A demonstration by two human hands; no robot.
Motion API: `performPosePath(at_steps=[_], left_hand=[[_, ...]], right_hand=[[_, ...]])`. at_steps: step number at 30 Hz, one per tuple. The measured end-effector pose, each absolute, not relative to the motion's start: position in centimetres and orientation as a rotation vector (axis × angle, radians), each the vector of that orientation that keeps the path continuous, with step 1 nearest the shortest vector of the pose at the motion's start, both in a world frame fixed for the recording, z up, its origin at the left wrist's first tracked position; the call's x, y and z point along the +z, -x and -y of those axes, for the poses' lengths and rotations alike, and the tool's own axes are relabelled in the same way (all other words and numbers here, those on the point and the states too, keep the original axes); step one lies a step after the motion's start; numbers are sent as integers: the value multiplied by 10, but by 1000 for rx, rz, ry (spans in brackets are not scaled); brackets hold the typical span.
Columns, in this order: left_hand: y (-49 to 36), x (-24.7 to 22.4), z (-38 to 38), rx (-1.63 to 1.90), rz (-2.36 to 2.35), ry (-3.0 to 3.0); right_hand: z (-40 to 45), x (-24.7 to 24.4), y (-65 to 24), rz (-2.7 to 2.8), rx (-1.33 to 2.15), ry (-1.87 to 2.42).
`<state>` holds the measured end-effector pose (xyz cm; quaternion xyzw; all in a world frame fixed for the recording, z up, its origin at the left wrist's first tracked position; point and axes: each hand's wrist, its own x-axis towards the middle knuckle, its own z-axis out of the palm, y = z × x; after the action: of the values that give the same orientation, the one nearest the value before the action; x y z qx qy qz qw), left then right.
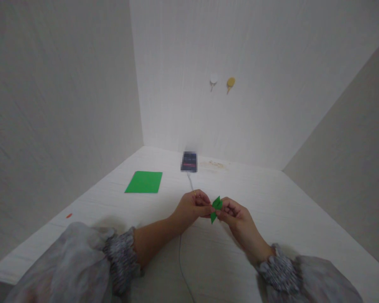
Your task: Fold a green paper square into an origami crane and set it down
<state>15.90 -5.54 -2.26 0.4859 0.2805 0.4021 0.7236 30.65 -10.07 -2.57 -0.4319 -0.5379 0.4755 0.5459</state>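
Observation:
Between my two hands is a small folded piece of green paper with pointed ends at top and bottom. My left hand pinches its left side between thumb and fingers. On the other side, the thumb and fingertips of my right hand grip it too. The fingers cover its middle, so the folds there are partly hidden. A flat green paper square lies on the white table to the left, apart from both hands.
A dark, blurred device stands by the back wall, with a pale cable running from it under my left arm to the front. A small orange-red piece lies at the left. Two hooks, white and yellow, hang on the wall.

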Motion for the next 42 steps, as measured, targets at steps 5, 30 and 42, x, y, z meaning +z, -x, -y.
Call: performPosePath(at_steps=[5, 30, 42], left_hand=[[-159, -25, 54, 942, -592, -1027], [-162, -24, 54, 946, -563, -1126], [-160, -24, 54, 996, -515, -1134]], right_hand=[[102, -24, -308, 1245, 1242, 984], [103, -25, -300, 1393, 862, 1201], [107, -17, -302, 1347, 1002, 1144]])
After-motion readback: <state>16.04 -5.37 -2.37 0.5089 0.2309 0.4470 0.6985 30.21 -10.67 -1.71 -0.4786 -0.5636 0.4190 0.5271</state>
